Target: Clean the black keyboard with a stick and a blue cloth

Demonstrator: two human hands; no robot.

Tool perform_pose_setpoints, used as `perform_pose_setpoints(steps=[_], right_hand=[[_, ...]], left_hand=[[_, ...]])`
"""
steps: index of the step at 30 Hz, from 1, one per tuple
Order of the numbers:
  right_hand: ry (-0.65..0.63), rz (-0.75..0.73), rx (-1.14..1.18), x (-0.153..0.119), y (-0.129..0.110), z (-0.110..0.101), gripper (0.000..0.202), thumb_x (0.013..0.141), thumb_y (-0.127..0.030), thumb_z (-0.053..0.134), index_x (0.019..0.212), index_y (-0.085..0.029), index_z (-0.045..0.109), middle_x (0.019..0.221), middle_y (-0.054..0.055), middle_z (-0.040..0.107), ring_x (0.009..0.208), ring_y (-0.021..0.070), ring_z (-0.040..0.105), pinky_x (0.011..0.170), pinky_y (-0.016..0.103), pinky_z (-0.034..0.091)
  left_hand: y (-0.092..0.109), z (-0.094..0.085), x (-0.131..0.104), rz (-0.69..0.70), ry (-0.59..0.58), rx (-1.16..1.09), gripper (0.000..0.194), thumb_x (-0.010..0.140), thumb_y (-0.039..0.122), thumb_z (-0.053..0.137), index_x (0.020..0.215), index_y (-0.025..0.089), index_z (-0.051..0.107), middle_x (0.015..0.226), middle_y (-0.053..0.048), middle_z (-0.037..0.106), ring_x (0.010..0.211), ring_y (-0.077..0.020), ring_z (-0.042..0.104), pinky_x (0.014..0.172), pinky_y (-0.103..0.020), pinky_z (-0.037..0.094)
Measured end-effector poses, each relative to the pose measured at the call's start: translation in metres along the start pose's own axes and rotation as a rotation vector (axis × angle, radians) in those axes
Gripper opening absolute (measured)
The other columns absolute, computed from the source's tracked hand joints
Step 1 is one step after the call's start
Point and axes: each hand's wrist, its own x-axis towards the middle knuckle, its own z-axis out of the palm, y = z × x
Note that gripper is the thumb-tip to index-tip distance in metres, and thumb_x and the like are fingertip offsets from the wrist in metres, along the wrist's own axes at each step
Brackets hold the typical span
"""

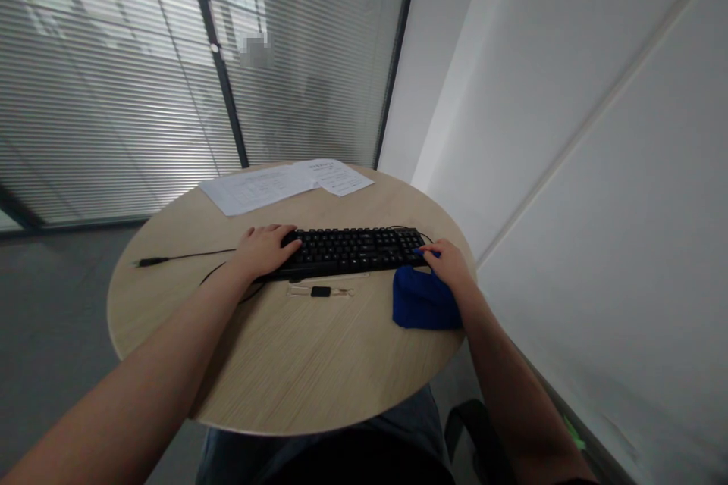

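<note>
A black keyboard (353, 248) lies across the round table in front of me. My left hand (262, 250) grips its left end, fingers towards the back edge and thumb over the keys. At the other end, my right hand (447, 261) pinches part of a blue cloth (424, 299) against the keys at the right. The rest of the cloth hangs down onto the tabletop, under my wrist. Between my arms, just in front of the keyboard, lies a slim clear item with a black middle piece (321, 292); its kind is unclear.
Printed paper sheets (267, 186) lie at the back of the wooden table (318, 364). A cable with a black plug (152, 261) stretches to the left. Blinds (318, 53) cover the glass behind, and a white wall (597, 167) stands close on the right.
</note>
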Motion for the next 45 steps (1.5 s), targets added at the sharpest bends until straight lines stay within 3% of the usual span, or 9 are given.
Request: perform_pose_setpoints(steps=[11,18,24,27,31,34,38,45], right_hand=[[0.016,-0.051,0.049,-0.004,0.005,-0.005,0.022,0.081,-0.029,0.058,0.067,-0.021,0.073,0.075,0.003,0.064,0.078,0.0191,0.061,0.075,0.031,0.045],[-0.001,-0.057,0.031,-0.006,0.007,-0.006,0.023,0.082,-0.029,0.057,0.084,-0.023,0.079,0.085,0.005,0.069,0.085,0.0205,0.063,0.081,0.033,0.046],[-0.024,-0.015,0.025,-0.008,0.001,-0.009,0.021,0.082,-0.032,0.059,0.073,-0.022,0.076,0.081,0.004,0.071,0.082,0.0210,0.064,0.077,0.033,0.046],[-0.024,-0.036,0.059,-0.008,0.000,-0.009,0.021,0.081,-0.030,0.058,0.077,-0.023,0.077,0.084,0.005,0.072,0.085,0.0216,0.065,0.080,0.034,0.048],[0.152,0.031,0.188,-0.006,0.010,-0.008,0.027,0.083,-0.032,0.054,0.089,-0.022,0.078,0.094,0.007,0.075,0.093,0.0239,0.066,0.089,0.038,0.049],[0.290,0.172,0.379,-0.005,0.018,-0.007,0.036,0.084,-0.041,0.055,0.102,-0.017,0.075,0.092,0.009,0.074,0.084,0.0234,0.066,0.082,0.039,0.053],[0.147,0.093,0.518,-0.009,0.018,-0.007,0.050,0.081,-0.047,0.065,0.122,-0.018,0.068,0.090,0.006,0.072,0.079,0.0208,0.066,0.078,0.037,0.054],[-0.037,-0.153,0.288,-0.013,-0.002,-0.008,0.033,0.082,-0.038,0.069,0.111,-0.024,0.072,0.092,0.004,0.071,0.094,0.0235,0.065,0.095,0.043,0.049]], left_hand=[[-0.001,0.002,0.000,0.003,0.012,-0.019,0.064,0.093,0.057,0.034,0.142,0.022,0.055,0.143,-0.014,0.059,0.129,-0.0355,0.053,0.111,-0.055,0.030],[-0.004,0.006,0.002,0.007,0.018,-0.017,0.063,0.093,0.058,0.034,0.143,0.025,0.055,0.145,-0.012,0.058,0.129,-0.0347,0.053,0.111,-0.054,0.030],[-0.003,0.005,0.002,0.009,0.015,-0.022,0.063,0.093,0.058,0.035,0.143,0.024,0.054,0.145,-0.012,0.058,0.130,-0.0351,0.053,0.111,-0.055,0.030],[-0.001,0.003,0.000,-0.004,0.005,-0.019,0.063,0.093,0.057,0.034,0.143,0.025,0.054,0.146,-0.012,0.057,0.130,-0.0351,0.052,0.111,-0.055,0.030],[-0.002,0.003,0.000,0.002,0.016,-0.024,0.063,0.093,0.057,0.034,0.142,0.024,0.055,0.145,-0.012,0.058,0.130,-0.0351,0.053,0.111,-0.055,0.030],[-0.003,0.004,0.001,0.007,0.016,-0.025,0.064,0.093,0.058,0.034,0.143,0.024,0.055,0.144,-0.013,0.058,0.130,-0.0356,0.052,0.112,-0.056,0.029],[-0.003,0.004,0.001,0.005,0.012,-0.022,0.065,0.093,0.059,0.034,0.143,0.024,0.054,0.144,-0.014,0.059,0.129,-0.0364,0.053,0.111,-0.056,0.029],[-0.001,0.001,0.000,0.003,0.001,-0.018,0.061,0.094,0.057,0.035,0.143,0.028,0.055,0.144,-0.013,0.058,0.129,-0.0364,0.053,0.111,-0.055,0.031]])
